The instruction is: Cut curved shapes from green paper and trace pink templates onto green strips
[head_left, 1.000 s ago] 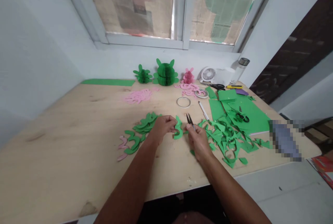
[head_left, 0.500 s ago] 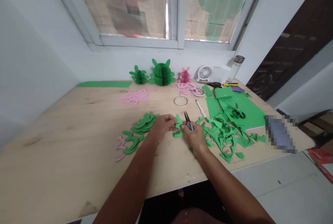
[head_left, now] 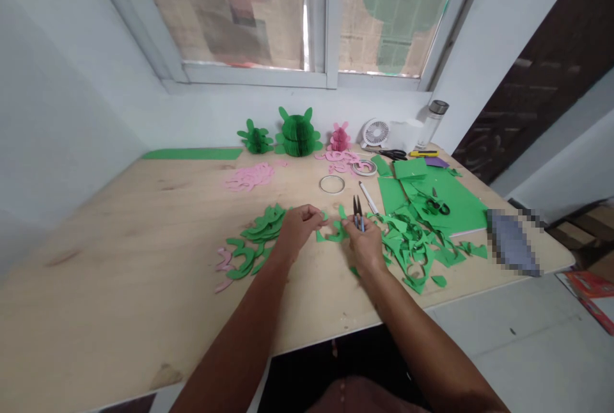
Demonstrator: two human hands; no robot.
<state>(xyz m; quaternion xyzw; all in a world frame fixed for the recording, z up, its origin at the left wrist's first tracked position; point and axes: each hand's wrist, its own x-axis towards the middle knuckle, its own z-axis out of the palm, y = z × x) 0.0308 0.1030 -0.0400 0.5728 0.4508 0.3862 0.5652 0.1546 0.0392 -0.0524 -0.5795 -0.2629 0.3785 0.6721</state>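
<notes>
My left hand (head_left: 301, 229) is closed in a pinch, with a small bit of green paper showing at its fingertips. My right hand (head_left: 367, 243) holds small snips (head_left: 357, 207), blades pointing away from me and slightly apart. A curved green paper piece (head_left: 339, 231) lies between the hands and touches the right fingers; whether it joins the bit at the left fingertips I cannot tell. Beside my left hand sits a pile of curved green cutouts (head_left: 263, 224), with pink cutouts (head_left: 223, 259) near it. Green paper scraps (head_left: 412, 243) are heaped to the right of my right hand.
Green sheets (head_left: 463, 202) with black-handled scissors (head_left: 437, 206) lie right. A white pen (head_left: 368, 197) and tape ring (head_left: 332, 184) are ahead. Honeycomb paper figures (head_left: 298, 135), a fan (head_left: 375, 133) and a bottle (head_left: 433, 124) stand at the back. Pink cutouts (head_left: 249, 176) lie left of centre.
My right hand with the snips has moved right, away from the left hand, and the snips now point more straight ahead. The green paper between the hands has shifted and spread.
</notes>
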